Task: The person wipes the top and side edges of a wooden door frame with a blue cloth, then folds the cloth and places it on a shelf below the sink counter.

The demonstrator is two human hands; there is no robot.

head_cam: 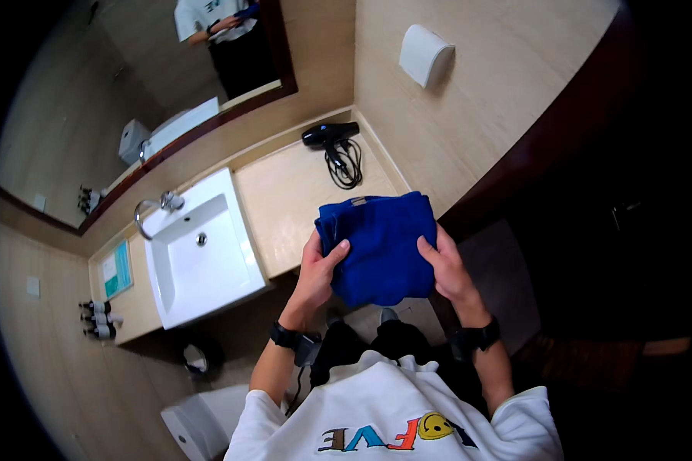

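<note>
A folded blue cloth (383,253), with a small pale tag at its upper edge, is held out in front of my body. My left hand (318,268) grips its left side, thumb on top and fingers underneath. On the right side my right hand (447,265) holds it the same way, its fingers hidden beneath the fabric. Beyond the cloth, a black hair dryer (328,136) with a coiled cord lies on the beige counter (282,201), near the wall corner.
Left of the cloth is a white sink (207,276) with a chrome faucet (170,201). Several small bottles (99,320) are at the left wall. A waste bin (196,357) and a white toilet (202,420) are below. A dark doorway edge (496,184) is on the right.
</note>
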